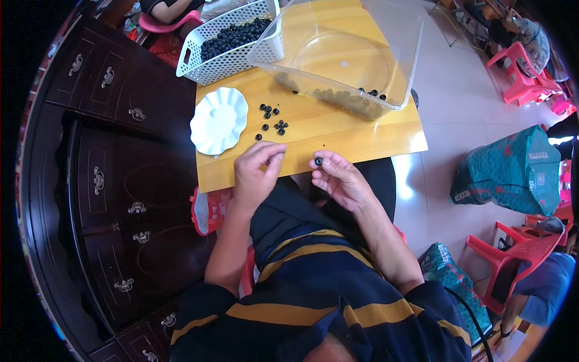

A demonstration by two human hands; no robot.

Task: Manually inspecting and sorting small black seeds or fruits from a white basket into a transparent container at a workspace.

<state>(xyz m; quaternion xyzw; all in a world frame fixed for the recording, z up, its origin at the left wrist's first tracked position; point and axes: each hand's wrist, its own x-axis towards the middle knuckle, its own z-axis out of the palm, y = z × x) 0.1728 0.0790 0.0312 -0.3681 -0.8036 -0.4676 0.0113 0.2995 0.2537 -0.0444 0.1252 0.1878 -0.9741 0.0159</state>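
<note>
Head view: our right hand (341, 178) pinches one black bead (319, 161) by the desk (350, 142) edge; our left hand (259, 172) looks pinched together, can't tell on what. Seems we're handling single beads, so next needs steady fingers.

Small round black bead (318, 161); pale spot on upper face, perhaps hole; pinched in right fingers (335, 171).

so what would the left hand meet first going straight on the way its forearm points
Probably the loose, small round black beads on the yellow wooden table, though the left hand may pass above them; its height is unclear.
</note>
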